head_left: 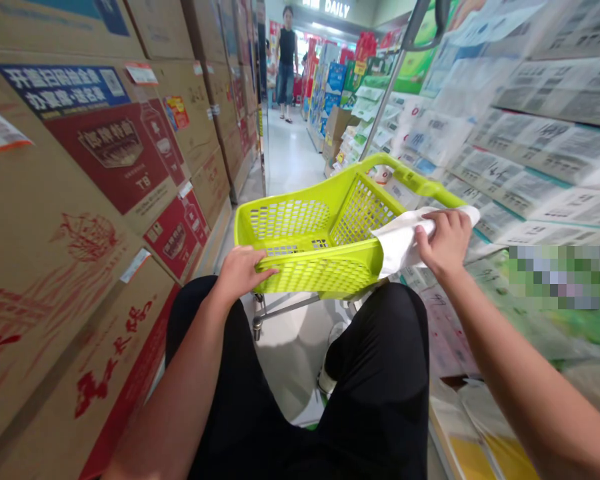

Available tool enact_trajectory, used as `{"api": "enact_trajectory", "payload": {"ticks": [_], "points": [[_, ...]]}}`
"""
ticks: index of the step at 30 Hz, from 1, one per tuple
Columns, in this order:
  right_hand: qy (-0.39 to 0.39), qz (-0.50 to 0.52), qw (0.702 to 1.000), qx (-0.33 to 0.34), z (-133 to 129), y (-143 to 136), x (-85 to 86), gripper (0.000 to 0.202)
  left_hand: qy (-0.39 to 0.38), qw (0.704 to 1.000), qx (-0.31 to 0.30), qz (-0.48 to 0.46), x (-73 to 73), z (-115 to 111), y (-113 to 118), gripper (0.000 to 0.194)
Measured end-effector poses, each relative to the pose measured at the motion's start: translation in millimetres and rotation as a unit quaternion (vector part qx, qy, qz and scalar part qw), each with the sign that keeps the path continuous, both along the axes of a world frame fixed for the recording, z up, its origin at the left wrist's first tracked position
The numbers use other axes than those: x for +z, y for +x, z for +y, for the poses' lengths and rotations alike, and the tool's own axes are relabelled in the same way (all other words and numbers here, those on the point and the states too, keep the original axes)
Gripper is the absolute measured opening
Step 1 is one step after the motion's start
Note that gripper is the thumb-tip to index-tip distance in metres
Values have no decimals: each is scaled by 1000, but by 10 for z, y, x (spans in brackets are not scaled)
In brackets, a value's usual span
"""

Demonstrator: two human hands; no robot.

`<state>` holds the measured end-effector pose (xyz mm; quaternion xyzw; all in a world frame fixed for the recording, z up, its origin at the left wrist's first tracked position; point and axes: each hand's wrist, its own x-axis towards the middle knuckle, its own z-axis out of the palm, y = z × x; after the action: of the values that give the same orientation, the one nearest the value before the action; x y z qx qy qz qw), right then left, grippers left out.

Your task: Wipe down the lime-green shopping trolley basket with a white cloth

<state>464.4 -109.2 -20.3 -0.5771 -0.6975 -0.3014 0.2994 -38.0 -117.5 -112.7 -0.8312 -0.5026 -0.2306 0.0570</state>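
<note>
A lime-green shopping cart (300,257) with perforated plastic walls stands sideways before my knees, its basket bare inside. My left hand (241,272) grips the near top rim at the left end, thumb on the outside and fingers over the edge. At the handle end, my right hand (447,237) presses a white cloth (403,241) against the cart's near right corner. The fingers are bent over the cloth, which drapes over the rim and hides that corner. The cart's handle (430,183) rises just behind the cloth.
Stacked cardboard cartons (80,200) wall the left side closely. Piled plastic-wrapped packs (545,147) line the right. A metal pole (387,100) slants up behind the cart. Farther down the aisle, a person (287,63) stands on the pale floor (293,150).
</note>
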Motion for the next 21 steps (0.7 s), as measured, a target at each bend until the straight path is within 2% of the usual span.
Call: {"api": "enact_trajectory", "payload": {"ticks": [2,5,7,9,12,17,19,21], "points": [[13,17,1000,4,-32,-353,-202,51,-4,1000,12,9,18,6,30,42],[-26,6,997,78,-150,-951,-452,54,0,1000,21,19,24,31,50,42],[-63,-5,990,126,-231,-1240,-526,57,5,1000,16,20,11,68,28,48],[-100,-35,982,155,-273,-1342,-501,60,7,1000,8,15,-11,130,-27,53],[-138,-109,973,146,-241,-1087,-293,57,0,1000,-10,-1,-48,287,-162,53],[-82,-99,991,27,-90,-143,178,51,-30,998,-54,19,-39,659,-449,52],[-77,-94,992,39,-56,79,283,51,-26,997,-55,44,-4,796,-541,51],[-78,-78,992,69,-40,113,316,49,-1,998,-27,60,32,910,-595,49]]}}
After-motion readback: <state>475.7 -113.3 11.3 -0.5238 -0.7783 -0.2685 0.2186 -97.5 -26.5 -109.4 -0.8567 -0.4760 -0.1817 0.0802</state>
